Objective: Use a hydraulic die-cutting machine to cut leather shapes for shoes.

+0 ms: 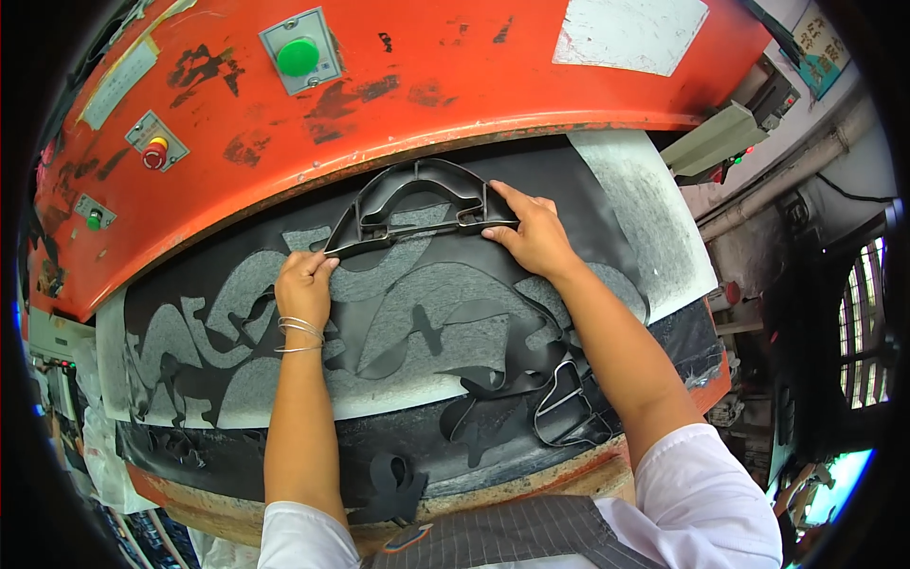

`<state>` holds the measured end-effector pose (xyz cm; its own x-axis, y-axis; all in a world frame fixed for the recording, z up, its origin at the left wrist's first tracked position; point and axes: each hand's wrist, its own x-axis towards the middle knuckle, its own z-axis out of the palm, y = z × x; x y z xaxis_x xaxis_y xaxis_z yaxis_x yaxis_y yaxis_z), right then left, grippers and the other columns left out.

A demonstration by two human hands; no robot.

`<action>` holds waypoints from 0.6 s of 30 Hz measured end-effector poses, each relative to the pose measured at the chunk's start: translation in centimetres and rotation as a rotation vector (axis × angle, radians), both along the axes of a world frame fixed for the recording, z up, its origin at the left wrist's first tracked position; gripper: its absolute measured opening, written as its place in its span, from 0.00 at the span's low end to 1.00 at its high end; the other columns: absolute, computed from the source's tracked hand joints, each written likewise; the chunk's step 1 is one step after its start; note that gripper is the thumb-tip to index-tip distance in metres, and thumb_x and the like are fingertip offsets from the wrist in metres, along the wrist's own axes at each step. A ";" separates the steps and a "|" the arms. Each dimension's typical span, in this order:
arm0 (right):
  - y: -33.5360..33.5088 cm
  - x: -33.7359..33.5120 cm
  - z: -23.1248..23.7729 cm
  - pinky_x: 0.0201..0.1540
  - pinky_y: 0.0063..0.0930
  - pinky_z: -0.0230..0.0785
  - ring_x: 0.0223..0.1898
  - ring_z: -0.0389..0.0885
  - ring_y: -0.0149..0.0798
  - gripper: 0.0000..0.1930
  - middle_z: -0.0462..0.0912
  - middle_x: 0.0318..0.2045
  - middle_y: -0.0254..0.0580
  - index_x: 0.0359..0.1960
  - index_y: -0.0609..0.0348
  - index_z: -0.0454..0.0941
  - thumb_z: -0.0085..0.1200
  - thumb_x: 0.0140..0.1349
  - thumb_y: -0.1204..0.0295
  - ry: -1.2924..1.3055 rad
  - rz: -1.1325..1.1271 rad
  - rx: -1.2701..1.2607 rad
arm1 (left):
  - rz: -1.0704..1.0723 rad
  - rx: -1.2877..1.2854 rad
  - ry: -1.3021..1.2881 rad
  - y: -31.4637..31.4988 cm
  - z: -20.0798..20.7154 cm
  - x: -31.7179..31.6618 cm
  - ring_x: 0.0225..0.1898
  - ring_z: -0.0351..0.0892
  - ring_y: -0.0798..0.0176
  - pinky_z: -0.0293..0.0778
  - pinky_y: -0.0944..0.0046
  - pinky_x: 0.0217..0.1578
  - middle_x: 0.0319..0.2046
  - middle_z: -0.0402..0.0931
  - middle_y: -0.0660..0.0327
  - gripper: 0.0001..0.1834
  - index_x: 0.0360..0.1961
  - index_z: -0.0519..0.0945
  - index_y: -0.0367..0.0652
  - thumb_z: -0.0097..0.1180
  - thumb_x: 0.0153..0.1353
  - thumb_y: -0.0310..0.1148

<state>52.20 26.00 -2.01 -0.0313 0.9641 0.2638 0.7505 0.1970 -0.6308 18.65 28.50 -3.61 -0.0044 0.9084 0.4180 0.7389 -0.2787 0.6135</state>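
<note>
A curved metal cutting die (427, 229), with an arched outer wall and inner cross-struts, lies on a black sheet (555, 180) under the front of the orange machine. My left hand (305, 283) pinches the die's left end between thumb and fingers. At the other end, my right hand (533, 228) grips the die, its thumb on the near edge and fingers on the far side. Cut-out gaps in the sheet show a speckled grey surface (436, 327) beneath, nearer to me. Narrow black strips remain between these gaps.
The orange machine body (427, 57) overhangs the far side, with a green button (298, 57) and a red knob (155, 154). A smaller metal frame (538, 417) lies by my right forearm. Black scraps (393, 488) hang at the near edge.
</note>
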 end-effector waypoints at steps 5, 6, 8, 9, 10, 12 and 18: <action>0.1 0.0 0.1 0.65 0.40 0.52 0.57 0.73 0.51 0.34 0.76 0.57 0.51 0.63 0.56 0.68 0.65 0.54 0.63 -0.023 0.004 -0.006 | 0.008 0.001 0.019 0.0 0.2 0.1 0.34 0.79 0.54 0.73 0.61 0.37 0.30 0.80 0.55 0.10 0.34 0.85 0.38 0.67 0.51 0.30; 0.2 0.1 0.3 0.65 0.40 0.52 0.56 0.73 0.51 0.34 0.76 0.57 0.51 0.63 0.55 0.68 0.65 0.54 0.63 -0.030 0.007 -0.011 | 0.023 -0.019 0.033 0.0 0.3 0.1 0.34 0.79 0.54 0.73 0.61 0.38 0.30 0.80 0.55 0.10 0.34 0.85 0.38 0.67 0.51 0.30; 0.3 0.2 0.5 0.65 0.40 0.52 0.56 0.73 0.51 0.34 0.76 0.57 0.50 0.63 0.55 0.68 0.65 0.54 0.63 -0.042 0.014 -0.011 | 0.001 0.016 0.030 0.2 -0.3 -0.1 0.34 0.79 0.53 0.73 0.60 0.38 0.30 0.80 0.55 0.09 0.33 0.85 0.38 0.67 0.50 0.30; 0.2 0.2 0.4 0.65 0.40 0.52 0.56 0.73 0.51 0.34 0.76 0.57 0.50 0.63 0.55 0.68 0.65 0.54 0.63 -0.036 0.018 -0.017 | -0.025 0.045 0.031 0.3 -0.4 -0.2 0.34 0.79 0.53 0.73 0.60 0.39 0.30 0.80 0.55 0.09 0.33 0.85 0.39 0.66 0.50 0.30; 0.1 0.1 0.4 0.64 0.40 0.52 0.56 0.73 0.51 0.34 0.76 0.57 0.50 0.63 0.56 0.68 0.65 0.53 0.63 -0.031 0.023 -0.022 | -0.021 0.050 0.029 0.4 -0.5 -0.5 0.34 0.79 0.53 0.73 0.60 0.39 0.30 0.80 0.55 0.09 0.33 0.85 0.39 0.66 0.50 0.30; 0.0 0.2 0.3 0.64 0.39 0.53 0.56 0.73 0.51 0.35 0.76 0.57 0.50 0.63 0.56 0.68 0.65 0.53 0.62 -0.044 0.019 -0.017 | -0.033 0.073 0.035 0.4 -0.6 -0.5 0.35 0.79 0.52 0.73 0.58 0.40 0.30 0.81 0.56 0.09 0.32 0.85 0.39 0.67 0.49 0.30; -0.4 -0.7 0.0 0.64 0.42 0.53 0.59 0.71 0.50 0.38 0.75 0.58 0.50 0.64 0.56 0.66 0.67 0.51 0.59 -0.081 0.045 0.026 | -0.100 -0.011 0.024 0.4 -1.0 -2.4 0.37 0.78 0.53 0.73 0.58 0.41 0.33 0.80 0.54 0.14 0.38 0.85 0.40 0.66 0.52 0.35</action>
<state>51.49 25.57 -1.99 -0.0962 0.9542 0.2833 0.7892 0.2466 -0.5625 16.24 28.86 -4.58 0.0961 0.9083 0.4071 0.7223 -0.3451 0.5994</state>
